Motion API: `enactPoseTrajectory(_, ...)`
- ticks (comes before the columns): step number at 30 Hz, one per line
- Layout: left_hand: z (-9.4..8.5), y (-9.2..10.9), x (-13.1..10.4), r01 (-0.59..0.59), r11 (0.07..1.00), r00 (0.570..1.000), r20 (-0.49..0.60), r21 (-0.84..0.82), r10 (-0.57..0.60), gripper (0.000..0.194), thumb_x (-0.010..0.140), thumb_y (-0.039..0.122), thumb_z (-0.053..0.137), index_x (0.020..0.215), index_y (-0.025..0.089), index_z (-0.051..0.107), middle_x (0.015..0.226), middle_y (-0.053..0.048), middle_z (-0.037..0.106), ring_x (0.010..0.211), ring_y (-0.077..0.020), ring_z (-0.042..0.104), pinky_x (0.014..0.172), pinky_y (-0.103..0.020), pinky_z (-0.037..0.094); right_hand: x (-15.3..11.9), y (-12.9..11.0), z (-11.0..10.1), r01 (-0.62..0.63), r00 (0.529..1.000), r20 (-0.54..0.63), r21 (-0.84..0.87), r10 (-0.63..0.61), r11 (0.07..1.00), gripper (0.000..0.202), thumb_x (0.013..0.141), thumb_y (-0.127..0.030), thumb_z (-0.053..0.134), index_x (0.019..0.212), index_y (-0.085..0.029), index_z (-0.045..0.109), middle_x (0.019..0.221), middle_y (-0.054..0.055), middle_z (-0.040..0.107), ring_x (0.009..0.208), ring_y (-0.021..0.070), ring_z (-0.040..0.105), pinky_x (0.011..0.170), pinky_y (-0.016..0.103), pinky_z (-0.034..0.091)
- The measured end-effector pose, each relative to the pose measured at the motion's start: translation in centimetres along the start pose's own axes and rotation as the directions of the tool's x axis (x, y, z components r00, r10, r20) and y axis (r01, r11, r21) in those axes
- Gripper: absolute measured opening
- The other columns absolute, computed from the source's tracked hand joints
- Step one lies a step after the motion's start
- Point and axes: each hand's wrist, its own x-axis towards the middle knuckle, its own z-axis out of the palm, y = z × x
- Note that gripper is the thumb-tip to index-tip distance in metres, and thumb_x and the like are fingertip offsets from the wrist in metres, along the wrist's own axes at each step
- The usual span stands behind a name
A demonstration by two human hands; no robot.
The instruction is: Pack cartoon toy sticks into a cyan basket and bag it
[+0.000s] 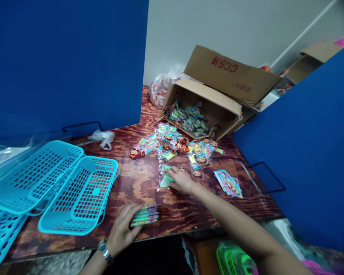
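Near the table's front edge, my left hand (pixel 122 227) is closed around a stack of flat plastic-wrapped packets (pixel 145 215) with green and yellow stripes. Its thumb and fingers press the stack from opposite sides. My right hand (pixel 182 179) reaches to the middle of the table, thumb and fingers closed on a clear-wrapped packet (pixel 164 179) with green stripes. Just beyond it spreads a loose pile of similar packets (pixel 172 142), some with printed cartoon heads. More packets (pixel 189 119) spill from a cardboard box (pixel 212 91) lying on its side.
Light-blue plastic baskets (pixel 74 227) stand at the left, beside a crumpled white bag (pixel 102 137). A few printed cards (pixel 228 184) lie on the right. Blue panels (pixel 63 65) flank the wooden table (pixel 132 175). Behind the box sits a filled clear bag (pixel 157 91).
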Motion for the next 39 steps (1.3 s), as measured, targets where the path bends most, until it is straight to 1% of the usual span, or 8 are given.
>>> enactPoseTrajectory(6, -0.3, 0.3, 0.4, -0.023, 1.000, 0.999, -0.028, 0.001, 0.023, 0.043, 0.081, 0.026, 0.060, 0.123, 0.023, 0.049, 0.109, -0.008, 0.065, 0.101, -0.0211, 0.063, 0.087, -0.031, 0.053, 1.3, 2.0, -1.9, 0.010, 1.000, 0.013, 0.085, -0.011, 0.996, 0.043, 0.081, -0.035, 0.063, 0.121, -0.020, 0.050, 0.109, 0.003, 0.062, 0.096, 0.0137, 0.059, 0.081, 0.021, 0.045)
enactPoseTrajectory(13, 0.0, 0.0, 0.0, -0.037, 0.999, 0.998, -0.040, 0.038, 0.038, 0.046, 0.081, 0.024, 0.059, 0.125, 0.023, 0.046, 0.111, -0.008, 0.064, 0.103, -0.0203, 0.062, 0.090, -0.031, 0.052, 2.9, 1.7, -1.5, -0.161, 0.986, -0.035, -0.011, 0.160, 0.987, 0.060, 0.073, -0.030, 0.068, 0.128, -0.023, 0.046, 0.115, 0.013, 0.057, 0.109, 0.0281, 0.052, 0.081, 0.035, 0.044)
enactPoseTrajectory(18, 0.1, -0.1, -0.1, -0.036, 0.998, 0.999, -0.020, 0.045, 0.037, 0.047, 0.082, 0.023, 0.059, 0.126, 0.022, 0.044, 0.111, -0.009, 0.063, 0.104, -0.0203, 0.061, 0.089, -0.031, 0.052, 2.4, 2.6, -2.8, -0.123, 0.992, -0.026, 0.017, 0.124, 0.992, 0.025, 0.080, -0.036, 0.061, 0.097, -0.018, 0.059, 0.099, 0.008, 0.060, 0.097, 0.0213, 0.055, 0.081, 0.028, 0.041)
enactPoseTrajectory(22, 0.1, -0.2, -0.2, -0.035, 0.999, 0.999, -0.007, 0.031, 0.035, 0.046, 0.082, 0.023, 0.059, 0.125, 0.022, 0.044, 0.112, -0.009, 0.063, 0.104, -0.0205, 0.061, 0.089, -0.031, 0.052, 1.6, 3.0, -4.1, -0.058, 0.998, -0.020, 0.052, 0.059, 0.997, 0.024, 0.086, -0.040, 0.053, 0.096, -0.018, 0.055, 0.097, 0.005, 0.060, 0.088, 0.0157, 0.056, 0.075, 0.024, 0.039)
enactPoseTrajectory(26, 0.1, -0.2, -0.1, -0.048, 0.998, 0.998, -0.026, 0.038, 0.049, 0.044, 0.082, 0.025, 0.059, 0.125, 0.022, 0.046, 0.110, -0.009, 0.064, 0.102, -0.0203, 0.062, 0.089, -0.031, 0.052, 0.7, 1.3, -2.4, -0.079, 0.997, 0.019, 0.021, 0.079, 0.997, 0.028, 0.080, -0.038, 0.061, 0.096, -0.017, 0.055, 0.098, 0.008, 0.062, 0.089, 0.0199, 0.057, 0.074, 0.027, 0.039)
enactPoseTrajectory(32, 0.1, 0.1, 0.2, -0.055, 0.998, 0.996, -0.065, 0.034, 0.057, 0.045, 0.081, 0.022, 0.058, 0.124, 0.021, 0.047, 0.109, -0.009, 0.064, 0.102, -0.0200, 0.062, 0.089, -0.030, 0.052, -0.1, 0.2, -1.5, -0.127, 0.992, -0.012, -0.014, 0.126, 0.992, 0.050, 0.082, -0.034, 0.060, 0.126, -0.018, 0.043, 0.110, 0.013, 0.061, 0.104, 0.0277, 0.054, 0.085, 0.037, 0.037)
enactPoseTrajectory(36, -0.1, 0.2, 0.3, -0.041, 0.999, 0.998, -0.043, 0.021, 0.042, 0.045, 0.081, 0.022, 0.058, 0.125, 0.022, 0.047, 0.110, -0.008, 0.064, 0.101, -0.0196, 0.062, 0.088, -0.030, 0.053, -0.3, 0.6, -2.4, 0.001, 1.000, 0.031, 0.012, -0.002, 1.000, 0.036, 0.082, -0.043, 0.057, 0.109, -0.019, 0.055, 0.102, 0.008, 0.063, 0.094, 0.0211, 0.058, 0.077, 0.028, 0.041)
enactPoseTrajectory(39, 0.0, 0.1, 0.1, -0.034, 0.999, 0.999, -0.039, 0.025, 0.035, 0.046, 0.081, 0.023, 0.059, 0.125, 0.022, 0.046, 0.111, -0.008, 0.064, 0.102, -0.0197, 0.062, 0.089, -0.030, 0.052, -0.8, -0.5, -1.3, 0.070, 0.996, 0.059, -0.012, -0.069, 0.997, 0.033, 0.079, -0.038, 0.062, 0.105, -0.017, 0.057, 0.117, 0.011, 0.058, 0.105, 0.0232, 0.054, 0.084, 0.030, 0.041)
